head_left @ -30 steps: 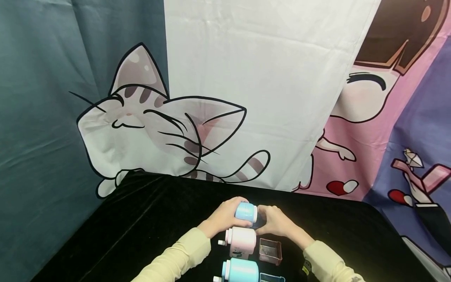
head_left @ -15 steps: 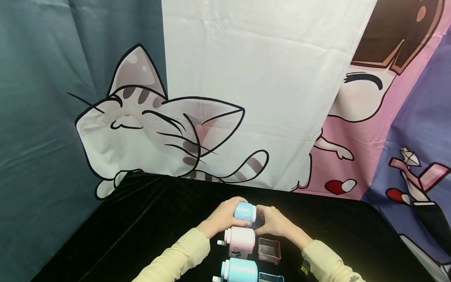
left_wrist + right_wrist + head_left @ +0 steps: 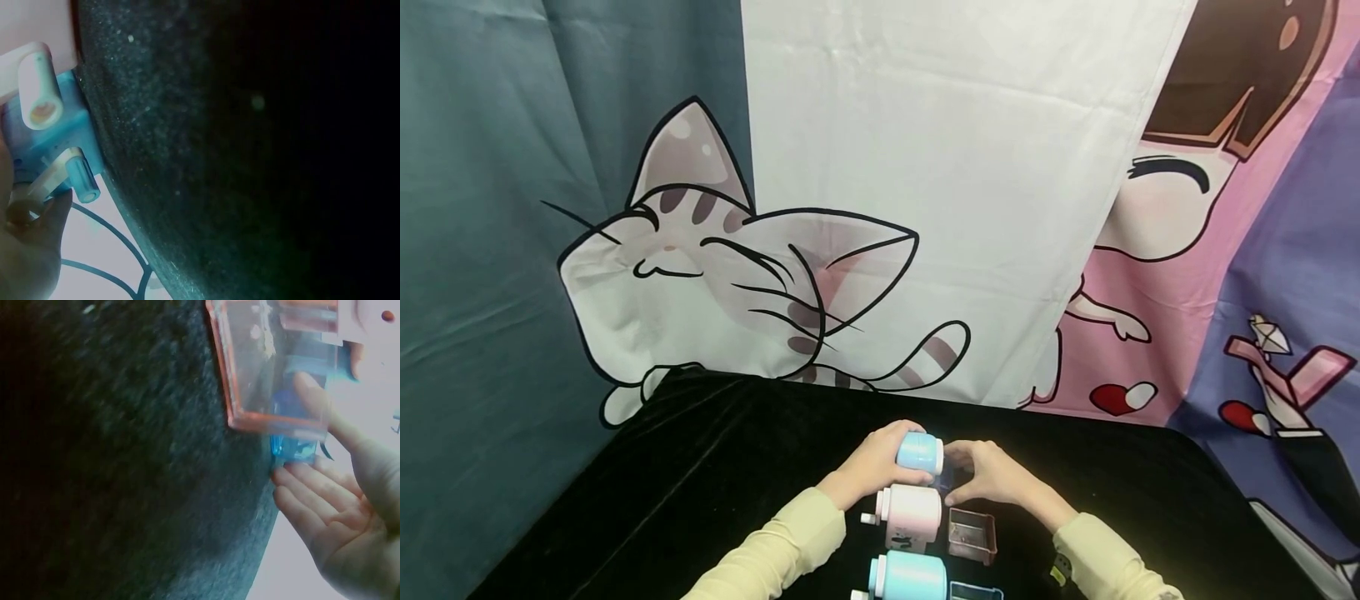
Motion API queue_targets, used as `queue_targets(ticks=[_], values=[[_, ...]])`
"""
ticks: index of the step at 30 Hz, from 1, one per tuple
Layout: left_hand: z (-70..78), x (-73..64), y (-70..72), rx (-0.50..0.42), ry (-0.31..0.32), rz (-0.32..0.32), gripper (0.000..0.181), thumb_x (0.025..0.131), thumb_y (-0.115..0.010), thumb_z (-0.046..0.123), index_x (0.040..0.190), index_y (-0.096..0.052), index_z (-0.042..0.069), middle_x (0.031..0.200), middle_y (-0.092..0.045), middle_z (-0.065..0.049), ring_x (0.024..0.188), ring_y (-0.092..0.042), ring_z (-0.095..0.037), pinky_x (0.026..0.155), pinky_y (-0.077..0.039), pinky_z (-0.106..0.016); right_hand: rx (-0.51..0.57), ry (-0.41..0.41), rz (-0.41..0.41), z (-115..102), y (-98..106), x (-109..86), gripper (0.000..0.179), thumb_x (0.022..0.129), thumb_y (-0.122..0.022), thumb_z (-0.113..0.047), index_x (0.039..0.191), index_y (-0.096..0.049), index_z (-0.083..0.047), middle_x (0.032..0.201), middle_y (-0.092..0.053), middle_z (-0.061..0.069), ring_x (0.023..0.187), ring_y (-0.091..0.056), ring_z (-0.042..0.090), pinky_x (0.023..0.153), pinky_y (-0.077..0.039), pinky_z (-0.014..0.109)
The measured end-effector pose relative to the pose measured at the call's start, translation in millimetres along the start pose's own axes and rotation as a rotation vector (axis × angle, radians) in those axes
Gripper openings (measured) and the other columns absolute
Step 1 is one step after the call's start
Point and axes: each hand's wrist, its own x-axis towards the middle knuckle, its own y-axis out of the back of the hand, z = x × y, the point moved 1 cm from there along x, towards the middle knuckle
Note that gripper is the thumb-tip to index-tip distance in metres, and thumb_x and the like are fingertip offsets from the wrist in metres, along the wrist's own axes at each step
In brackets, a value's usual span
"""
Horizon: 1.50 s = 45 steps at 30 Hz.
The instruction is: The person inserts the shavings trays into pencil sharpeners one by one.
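Hand, right [image 3: 996,473]: drawn slightly back, spread wide near blue drawer [image 3: 943,478] | left hand [image 3: 876,461]: still grips blue sharpener [image 3: 917,452]

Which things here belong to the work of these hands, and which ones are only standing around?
Job, it seems:
left hand, gripping far blue sharpener
right hand, beside far blue drawer

Standing around, unheld:
pink sharpener
pink drawer
near blue sharpener
near blue drawer
cat-print curtain

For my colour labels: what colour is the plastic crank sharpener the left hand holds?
The rounded plastic sharpener is light blue, clearest in the head view.
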Motion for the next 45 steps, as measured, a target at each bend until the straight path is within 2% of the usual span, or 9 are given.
queue_targets(ticks=[13,24,37,45], values=[[-1.7,2.1,-1.4,0.006,-0.008,-0.001,0.062,0.076,-0.078,0.045,0.126,-0.051,0.019,0.118,-0.060,0.001,0.095,-0.058,-0.010,0.081,-0.052,-0.026,0.049,0.008,0.006,0.7,-1.1,1.6,0.061,0.072,-0.084,-0.026,0.120,-0.060,0.003,0.114,-0.068,0.018,0.101,-0.068,0.031,0.082,-0.056,0.039],[0.4,0.7,-0.4,0.007,0.007,-0.006,0.062,0.076,-0.078,0.044,0.126,-0.051,0.020,0.118,-0.060,0.001,0.095,-0.058,-0.010,0.080,-0.052,-0.027,0.047,-0.009,0.007,-3.2,-5.5,3.2,0.055,0.073,-0.083,-0.023,0.118,-0.062,0.000,0.113,-0.069,0.015,0.101,-0.069,0.028,0.082,-0.057,0.036],[1.0,1.1,-0.5,-0.001,-0.002,-0.003,0.060,0.077,-0.078,0.042,0.125,-0.051,0.019,0.118,-0.059,0.001,0.097,-0.058,-0.010,0.081,-0.052,-0.026,0.029,0.016,0.028,-7.2,-11.2,10.3,0.048,0.074,-0.082,-0.023,0.115,-0.064,-0.005,0.109,-0.071,0.009,0.099,-0.069,0.024,0.079,-0.057,0.033],[1.3,1.5,-0.4,0.001,-0.002,-0.006,0.060,0.077,-0.078,0.041,0.125,-0.051,0.019,0.119,-0.059,0.000,0.096,-0.058,-0.011,0.081,-0.052,-0.027,0.098,-0.022,0.011,-9.4,-9.6,11.2,0.051,0.073,-0.083,-0.020,0.117,-0.062,-0.001,0.111,-0.070,0.014,0.097,-0.070,0.027,0.077,-0.058,0.035]])
